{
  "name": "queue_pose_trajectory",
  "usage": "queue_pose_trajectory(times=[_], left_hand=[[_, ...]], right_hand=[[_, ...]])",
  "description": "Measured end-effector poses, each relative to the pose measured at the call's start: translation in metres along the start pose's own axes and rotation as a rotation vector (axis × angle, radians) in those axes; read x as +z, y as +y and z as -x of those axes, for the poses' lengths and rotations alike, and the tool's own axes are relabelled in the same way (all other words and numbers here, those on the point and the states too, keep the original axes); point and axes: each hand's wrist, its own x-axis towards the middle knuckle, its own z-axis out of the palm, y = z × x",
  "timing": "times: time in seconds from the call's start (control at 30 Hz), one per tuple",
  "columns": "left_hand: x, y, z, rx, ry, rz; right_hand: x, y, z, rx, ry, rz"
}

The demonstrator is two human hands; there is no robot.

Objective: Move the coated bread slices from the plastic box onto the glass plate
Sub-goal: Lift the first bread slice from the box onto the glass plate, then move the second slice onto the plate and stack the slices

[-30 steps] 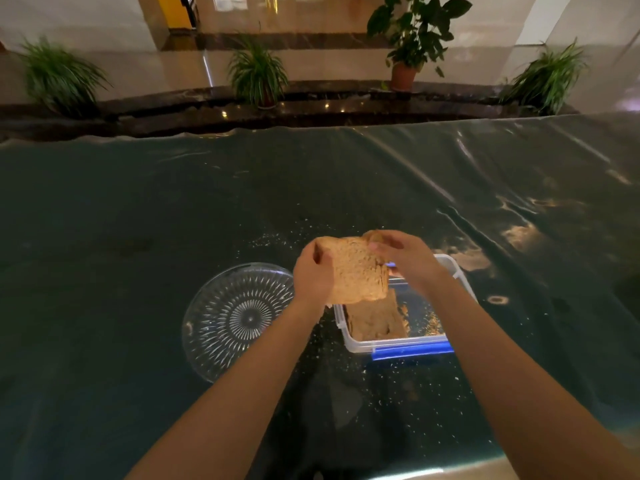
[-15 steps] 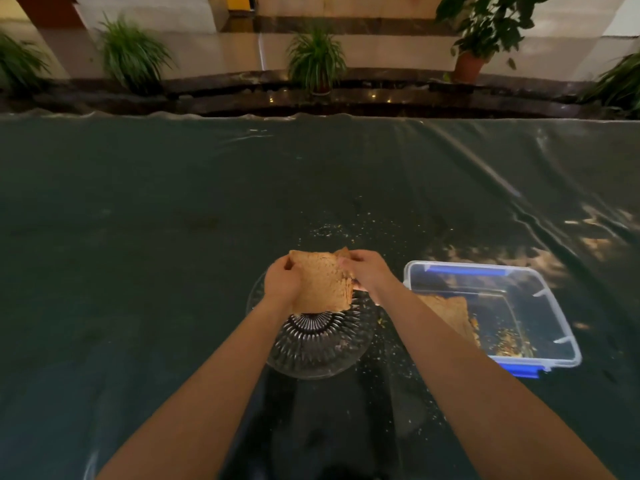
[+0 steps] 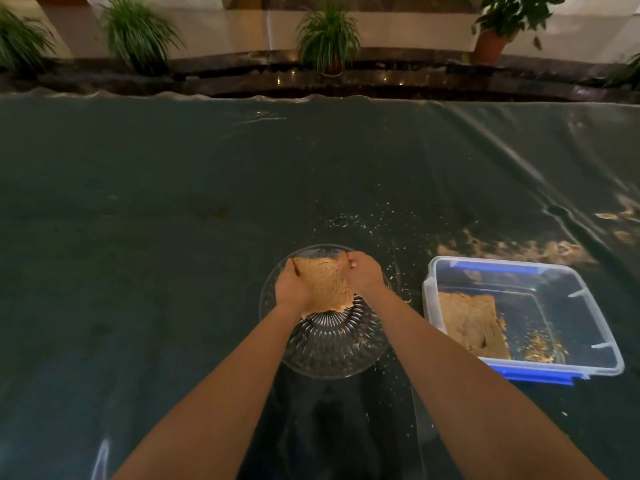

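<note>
A coated bread slice (image 3: 325, 285) hangs over the ribbed glass plate (image 3: 332, 351), its lower edge close to the plate's centre. My left hand (image 3: 292, 289) grips the slice's left side and my right hand (image 3: 363, 275) pinches its upper right corner. To the right stands the clear plastic box (image 3: 588, 299) with blue clips. Another coated bread slice (image 3: 471, 323) lies flat in the box's left part, with loose crumbs beside it.
A dark plastic sheet (image 3: 173, 220) covers the table, creased at the right. Crumbs (image 3: 349, 220) are scattered behind and around the plate. Beyond the far edge runs a dark stone ledge (image 3: 242, 77) with potted plants (image 3: 329, 32).
Both hands carried the slice from above the box leftward to over the plate and lowered it toward the plate's centre. The view shifted left, so the box now sits at the right.
</note>
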Motion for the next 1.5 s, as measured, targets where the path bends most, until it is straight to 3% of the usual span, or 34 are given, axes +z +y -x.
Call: queue_pose_trajectory(times=[0.33, 0.57, 0.77, 0.97, 1.07, 1.23, 1.33, 1.5], left_hand=[[-0.005, 0.012, 0.011, 0.078, 0.074, -0.038], [-0.004, 0.061, 0.043, 0.175, 0.030, 0.104], [0.023, 0.119, 0.077, 0.242, -0.057, 0.143], [0.085, 0.150, 0.112, 0.173, -0.250, 0.169], [0.120, 0.144, 0.122, 0.129, -0.284, 0.056], [0.167, 0.127, 0.123, 0.038, -0.361, 0.128], [0.183, 0.124, 0.119, -0.009, -0.331, 0.153], [0.203, 0.119, 0.109, -0.129, -0.286, 0.134]], right_hand=[[-0.027, 0.003, 0.012, 0.005, -0.092, -0.099], [-0.104, 0.005, 0.031, 0.060, -0.203, -0.390], [-0.184, 0.033, 0.054, 0.057, -0.148, -0.440], [-0.225, 0.081, 0.073, 0.150, -0.044, -0.392], [-0.226, 0.110, 0.073, 0.240, -0.038, -0.375], [-0.214, 0.146, 0.067, 0.370, -0.044, -0.339], [-0.202, 0.160, 0.064, 0.378, -0.118, -0.295], [-0.181, 0.165, 0.053, 0.399, -0.039, -0.295]])
